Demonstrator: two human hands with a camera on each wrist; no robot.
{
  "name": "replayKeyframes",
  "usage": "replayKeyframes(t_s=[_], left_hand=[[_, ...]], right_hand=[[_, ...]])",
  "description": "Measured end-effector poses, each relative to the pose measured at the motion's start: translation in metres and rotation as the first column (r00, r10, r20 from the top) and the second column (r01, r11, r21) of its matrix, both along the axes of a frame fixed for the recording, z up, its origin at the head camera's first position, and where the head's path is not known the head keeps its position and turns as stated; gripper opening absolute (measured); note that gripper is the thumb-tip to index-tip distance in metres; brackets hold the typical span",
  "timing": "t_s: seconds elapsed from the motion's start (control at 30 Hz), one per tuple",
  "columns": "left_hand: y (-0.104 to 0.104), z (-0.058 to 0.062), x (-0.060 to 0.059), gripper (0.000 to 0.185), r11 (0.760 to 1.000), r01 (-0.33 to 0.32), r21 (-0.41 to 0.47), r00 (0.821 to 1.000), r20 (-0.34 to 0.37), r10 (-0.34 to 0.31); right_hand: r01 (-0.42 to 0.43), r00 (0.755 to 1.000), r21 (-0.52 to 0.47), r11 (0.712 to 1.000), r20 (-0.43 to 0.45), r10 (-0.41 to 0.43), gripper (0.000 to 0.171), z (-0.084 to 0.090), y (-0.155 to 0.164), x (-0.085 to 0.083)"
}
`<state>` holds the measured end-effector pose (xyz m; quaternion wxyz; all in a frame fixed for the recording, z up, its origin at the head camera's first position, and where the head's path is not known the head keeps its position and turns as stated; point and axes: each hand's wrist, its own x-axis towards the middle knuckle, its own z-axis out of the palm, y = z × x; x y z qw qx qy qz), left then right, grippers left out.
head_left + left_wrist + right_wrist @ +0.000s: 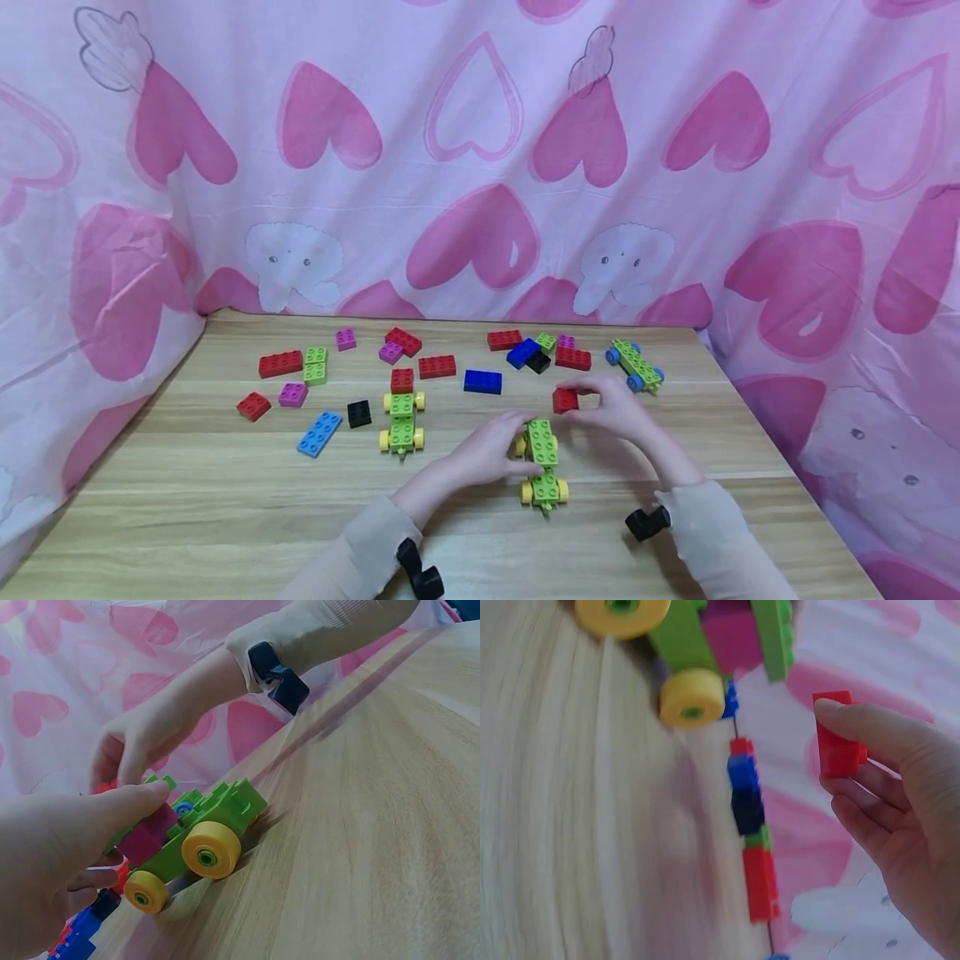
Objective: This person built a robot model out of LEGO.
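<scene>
Nearest us on the pale wooden table [225, 517], our left hand [487, 454] steadies a green plastic brick car with yellow wheels [543, 463], fingers resting against its left side rather than wrapped round it. Just beyond its far end, our right hand [618, 408] pinches a small red plastic brick [565, 401] between thumb and fingertips, lifted clear of the table. We judge the step to be adding this brick; next it needs lining up over the car's studs and pressing down. Farther off lie loose coloured bricks [437, 366].
</scene>
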<state>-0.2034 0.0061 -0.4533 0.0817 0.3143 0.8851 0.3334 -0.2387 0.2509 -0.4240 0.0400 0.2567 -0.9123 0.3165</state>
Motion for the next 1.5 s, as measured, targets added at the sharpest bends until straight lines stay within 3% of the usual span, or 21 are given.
replayKeyframes(t_s=[0.17,0.47,0.77,1.3,1.5], left_hand=[[-0.002,-0.001,0.000,0.083,1.000,-0.005,0.016,1.000,0.016,0.004],[-0.004,-0.003,0.000,0.086,0.999,-0.037,0.022,0.998,0.042,0.036],[-0.005,-0.004,-0.001,0.081,0.999,-0.023,0.034,0.999,0.044,0.021],[-0.004,-0.007,-0.003,0.081,1.000,-0.026,0.002,0.999,0.019,0.026],[-0.004,-0.006,-0.002,0.072,1.000,-0.016,0.013,1.000,-0.012,0.016]], right_hand=[[-0.049,0.999,0.017,0.999,-0.017,0.049,0.039,0.008,-0.013,0.007],[-0.141,0.989,0.018,0.990,0.051,0.140,0.041,0.009,-0.024,0.014],[-0.158,0.979,0.007,0.987,0.129,0.155,0.044,0.007,-0.029,0.015],[-0.174,0.978,0.027,0.984,0.124,0.169,0.041,0.008,-0.031,0.016],[-0.188,0.979,0.013,0.982,0.088,0.187,0.042,0.004,-0.031,0.016]])
